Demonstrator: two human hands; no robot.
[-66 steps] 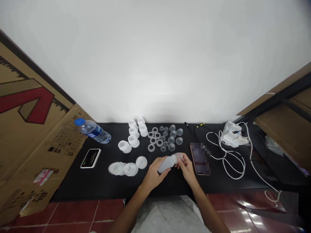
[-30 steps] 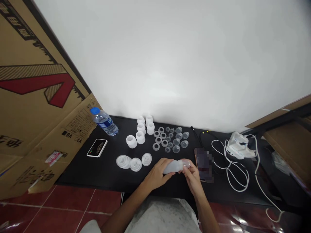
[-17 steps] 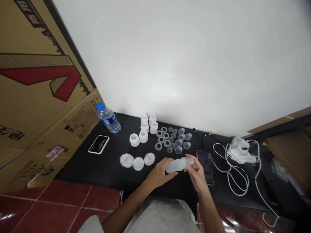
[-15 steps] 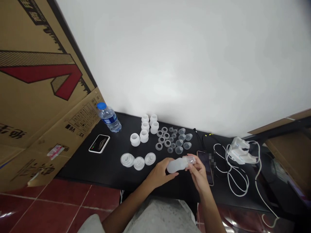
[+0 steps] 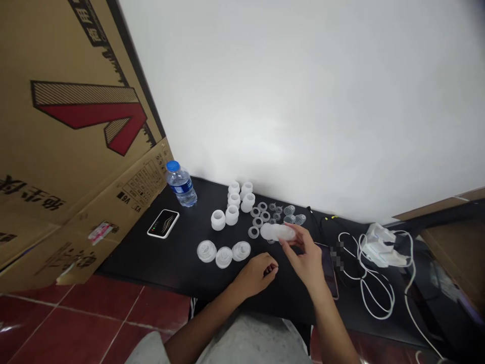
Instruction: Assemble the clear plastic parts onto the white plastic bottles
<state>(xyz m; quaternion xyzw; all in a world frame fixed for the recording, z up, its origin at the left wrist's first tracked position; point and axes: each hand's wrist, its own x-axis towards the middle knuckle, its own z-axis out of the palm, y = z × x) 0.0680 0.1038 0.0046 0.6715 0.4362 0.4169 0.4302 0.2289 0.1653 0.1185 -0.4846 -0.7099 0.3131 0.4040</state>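
Observation:
My right hand (image 5: pixel 303 253) grips a small translucent white bottle (image 5: pixel 273 232) by its narrower end, to the right; its rounded end points left, over the small clear parts. Loosely curled, my left hand (image 5: pixel 259 273) rests low over the table with nothing visible in it. Left of it lie three round clear-white parts with stepped rings (image 5: pixel 224 257). Behind stand several white threaded collars (image 5: pixel 218 220). Beside them are flat translucent rings (image 5: pixel 258 222) and several clear teat-shaped pieces (image 5: pixel 289 210), some hidden by the bottle and my right hand.
A water bottle (image 5: pixel 182 187) and a white-edged device with a black face (image 5: pixel 163 223) stand to the left near a large cardboard box (image 5: pixel 87 202). On the right lie a phone (image 5: pixel 329 270), white cables (image 5: pixel 373 298) and a white adapter (image 5: pixel 379 245). A white wall borders the black table (image 5: pixel 166 268).
My left hand has let go of the bottle and its fingers have curled. My right hand has carried the bottle away from me, over the clear parts. The view has shifted slightly.

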